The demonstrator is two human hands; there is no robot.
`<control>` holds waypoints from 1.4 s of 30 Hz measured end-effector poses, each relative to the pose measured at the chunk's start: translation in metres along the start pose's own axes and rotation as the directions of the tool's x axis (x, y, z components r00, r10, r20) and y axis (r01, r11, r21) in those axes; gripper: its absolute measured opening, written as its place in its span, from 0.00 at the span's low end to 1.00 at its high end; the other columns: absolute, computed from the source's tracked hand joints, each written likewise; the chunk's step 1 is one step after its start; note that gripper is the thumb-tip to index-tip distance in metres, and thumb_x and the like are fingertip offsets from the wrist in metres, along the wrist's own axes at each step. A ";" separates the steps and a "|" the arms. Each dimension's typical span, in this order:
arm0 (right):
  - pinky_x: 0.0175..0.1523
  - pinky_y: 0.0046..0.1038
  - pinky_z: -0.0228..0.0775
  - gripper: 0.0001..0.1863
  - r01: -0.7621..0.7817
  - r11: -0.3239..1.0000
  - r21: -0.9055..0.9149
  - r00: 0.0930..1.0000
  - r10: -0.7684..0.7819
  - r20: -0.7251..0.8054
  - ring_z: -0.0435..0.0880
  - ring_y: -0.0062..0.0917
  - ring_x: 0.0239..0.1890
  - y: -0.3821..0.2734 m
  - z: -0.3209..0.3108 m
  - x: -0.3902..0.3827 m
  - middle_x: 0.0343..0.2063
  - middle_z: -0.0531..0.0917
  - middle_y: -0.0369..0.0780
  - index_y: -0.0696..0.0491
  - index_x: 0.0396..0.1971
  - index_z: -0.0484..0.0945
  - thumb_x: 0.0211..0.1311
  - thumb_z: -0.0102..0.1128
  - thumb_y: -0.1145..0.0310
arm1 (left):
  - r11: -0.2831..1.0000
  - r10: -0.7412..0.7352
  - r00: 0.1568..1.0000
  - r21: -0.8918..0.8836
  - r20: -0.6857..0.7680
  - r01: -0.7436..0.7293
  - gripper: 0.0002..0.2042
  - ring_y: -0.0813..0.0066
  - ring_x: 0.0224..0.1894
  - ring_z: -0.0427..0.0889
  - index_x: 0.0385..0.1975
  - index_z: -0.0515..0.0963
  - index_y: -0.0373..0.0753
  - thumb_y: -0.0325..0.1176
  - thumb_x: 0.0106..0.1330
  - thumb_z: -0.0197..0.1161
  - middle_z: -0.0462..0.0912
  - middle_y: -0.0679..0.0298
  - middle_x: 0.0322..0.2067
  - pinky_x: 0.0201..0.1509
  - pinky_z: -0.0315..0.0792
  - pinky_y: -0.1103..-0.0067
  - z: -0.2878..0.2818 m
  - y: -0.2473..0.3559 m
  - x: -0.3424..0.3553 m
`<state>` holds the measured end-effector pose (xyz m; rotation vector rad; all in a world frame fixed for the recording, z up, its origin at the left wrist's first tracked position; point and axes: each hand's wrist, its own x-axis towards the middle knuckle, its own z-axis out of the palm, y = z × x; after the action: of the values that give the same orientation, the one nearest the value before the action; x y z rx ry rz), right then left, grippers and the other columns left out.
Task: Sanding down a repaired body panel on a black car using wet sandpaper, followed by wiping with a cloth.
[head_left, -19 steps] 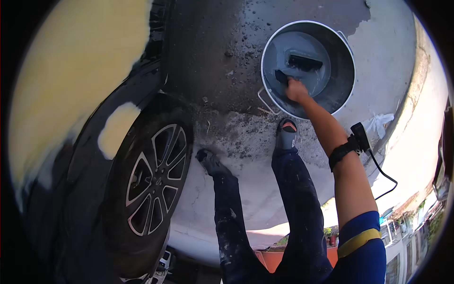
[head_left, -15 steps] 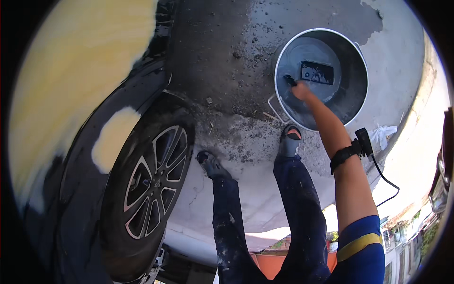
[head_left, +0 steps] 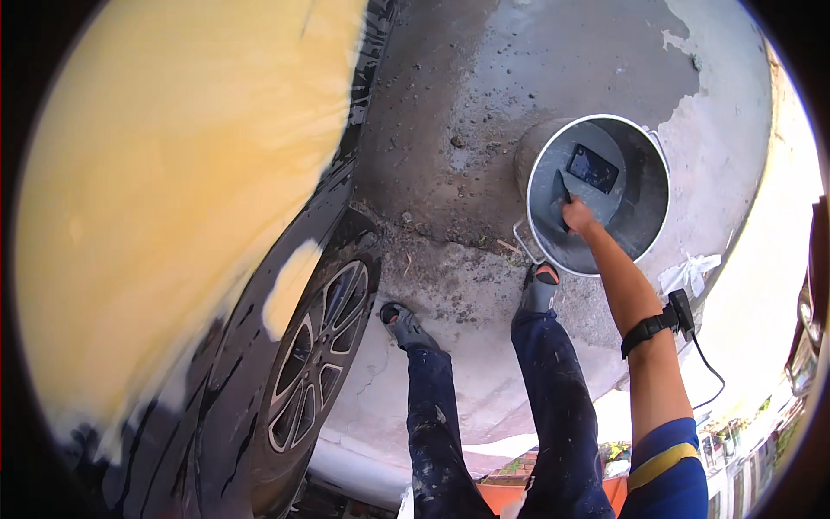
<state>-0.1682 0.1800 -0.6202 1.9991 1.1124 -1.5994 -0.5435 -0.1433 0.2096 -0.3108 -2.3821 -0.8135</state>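
My right hand (head_left: 577, 214) reaches down inside a large round metal bucket (head_left: 529, 186). Its fingers are closed on a thin dark sheet (head_left: 563, 189), which sticks up past them to a point; its exact kind is unclear. Shallow liquid covers the bucket's bottom, as far as I can see. Just beyond the hand, a flat black rectangular piece (head_left: 593, 168) with a glossy surface lies on that bottom, apart from my fingers. My left hand is nowhere in the picture.
A dark car body (head_left: 226, 381) with a broad yellowish patch (head_left: 199, 173) stands at the left, above its wheel (head_left: 320, 355). My sandalled feet are between wheel and bucket. A white crumpled bag (head_left: 689, 273) lies right of the bucket, on partly wet concrete (head_left: 588, 60).
The view has shifted, so bucket and wheel sit lower and further right. My right hand stays in the bucket, and the dark sheet now shows more, pointing upward.
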 end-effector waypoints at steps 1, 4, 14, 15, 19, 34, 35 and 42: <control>0.48 0.44 0.77 0.23 0.031 1.000 0.003 0.999 -0.032 0.022 0.84 0.46 0.48 -0.008 -0.008 -0.017 0.46 0.83 0.54 0.56 0.59 0.73 0.72 0.50 0.58 | 1.000 0.015 1.000 0.027 -0.001 -0.015 0.32 0.42 0.51 0.80 0.73 0.56 0.31 0.20 0.66 0.54 0.76 0.32 0.54 0.65 0.67 0.57 -0.009 0.000 0.004; 0.56 0.47 0.72 0.20 0.344 0.928 -0.147 0.929 -0.359 -0.093 0.82 0.56 0.50 0.018 -0.079 -0.036 0.49 0.82 0.58 0.56 0.55 0.76 0.72 0.48 0.59 | 0.998 0.001 1.000 0.056 0.021 -0.002 0.33 0.42 0.51 0.80 0.73 0.56 0.31 0.20 0.66 0.54 0.75 0.32 0.54 0.65 0.67 0.56 -0.019 -0.036 0.005; 0.64 0.45 0.66 0.24 0.602 0.797 -0.056 0.789 -0.604 -0.112 0.76 0.58 0.58 -0.170 -0.076 -0.428 0.52 0.80 0.61 0.61 0.61 0.71 0.75 0.47 0.59 | 0.769 -0.423 0.898 -0.475 0.125 0.428 0.31 0.65 0.62 0.73 0.64 0.63 0.34 0.57 0.77 0.49 0.71 0.53 0.62 0.68 0.64 0.70 -0.008 0.002 -0.026; 0.64 0.42 0.66 0.24 0.797 0.604 0.031 0.600 -0.783 -0.163 0.76 0.56 0.59 -0.195 -0.082 -0.502 0.53 0.79 0.61 0.66 0.62 0.68 0.77 0.46 0.63 | 0.786 -0.355 0.928 -0.501 0.114 0.363 0.29 0.67 0.59 0.73 0.63 0.62 0.34 0.53 0.76 0.54 0.71 0.56 0.60 0.66 0.64 0.72 -0.008 -0.009 -0.030; 0.72 0.43 0.60 0.25 0.991 -0.032 -0.126 -0.060 -0.972 -0.228 0.70 0.51 0.68 -0.252 -0.068 -0.763 0.65 0.70 0.56 0.64 0.66 0.64 0.70 0.46 0.77 | 0.678 -0.239 0.914 -0.617 0.329 0.399 0.13 0.85 0.32 0.67 0.31 0.74 0.37 0.39 0.72 0.64 0.75 0.73 0.29 0.38 0.63 0.81 -0.005 0.010 -0.031; 0.79 0.42 0.40 0.42 0.758 -0.290 -0.584 -0.322 -0.945 0.051 0.47 0.46 0.79 -0.293 0.160 -1.014 0.76 0.51 0.52 0.63 0.74 0.50 0.56 0.48 0.74 | 0.684 0.451 0.750 -0.727 0.484 0.058 0.26 0.59 0.55 0.80 0.58 0.73 0.36 0.39 0.63 0.70 0.81 0.57 0.53 0.59 0.74 0.66 0.024 -0.051 -0.036; 0.79 0.42 0.39 0.43 0.755 -0.287 -0.590 -0.332 -0.943 0.033 0.46 0.45 0.79 -0.293 0.167 -1.020 0.76 0.50 0.52 0.63 0.74 0.49 0.56 0.47 0.74 | 0.682 0.460 0.744 -0.729 0.485 0.054 0.27 0.58 0.55 0.80 0.59 0.72 0.37 0.40 0.62 0.71 0.81 0.57 0.53 0.59 0.74 0.66 0.024 -0.054 -0.036; 0.79 0.41 0.38 0.44 0.767 -0.238 -0.596 -0.343 -0.937 -0.067 0.46 0.46 0.79 -0.297 0.176 -1.029 0.76 0.50 0.53 0.59 0.75 0.49 0.56 0.49 0.73 | 0.648 0.528 0.721 -0.762 0.448 -0.001 0.36 0.58 0.59 0.78 0.66 0.66 0.39 0.44 0.59 0.74 0.78 0.59 0.57 0.60 0.75 0.64 0.029 -0.053 -0.044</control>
<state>-0.5639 -0.1215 0.3444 0.8774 3.6491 -0.7776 -0.5424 -0.1683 0.1395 -1.4896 -2.3316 -1.6895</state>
